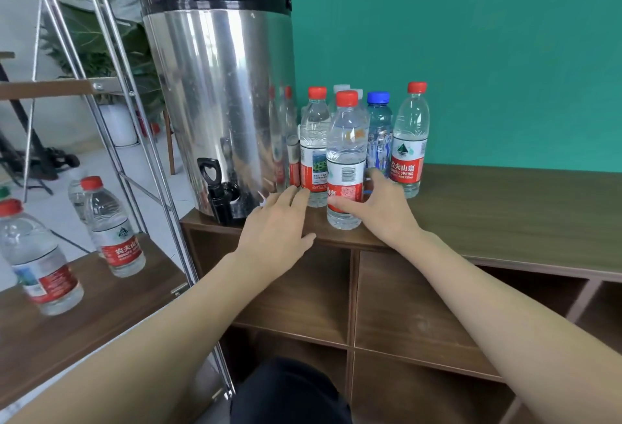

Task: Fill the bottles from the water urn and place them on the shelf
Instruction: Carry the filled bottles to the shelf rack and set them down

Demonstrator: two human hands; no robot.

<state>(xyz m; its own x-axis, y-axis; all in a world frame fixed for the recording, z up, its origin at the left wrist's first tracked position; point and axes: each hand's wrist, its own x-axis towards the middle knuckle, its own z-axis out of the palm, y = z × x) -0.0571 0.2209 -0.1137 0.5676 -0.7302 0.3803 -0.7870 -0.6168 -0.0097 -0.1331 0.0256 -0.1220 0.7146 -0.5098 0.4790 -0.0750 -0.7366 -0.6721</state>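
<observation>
On the wooden cabinet top [505, 215], right of the steel water urn [218, 93], stood a tight cluster of bottles: 3 with red caps clearly counted, 1 with a blue cap [378, 134], plus at least 2 pale caps half hidden behind, exact count unclear. On the shelf [101, 316] at left stood 2 more red-capped bottles, with part of a 3rd behind them. The front bottle [346, 161] was clear plastic, red cap, red-and-white label with a barcode facing the camera; it stood upright at the cabinet's front edge, long axis vertical, cap up. The right hand [380, 208] had thumb and fingers spread either side of its lower label, thumb touching the label, not closed round it. The left hand [279, 221] lay flat, fingers straight and together, tips near the second red-capped bottle [314, 144]. The urn's black tap [217, 188] pointed forward.
</observation>
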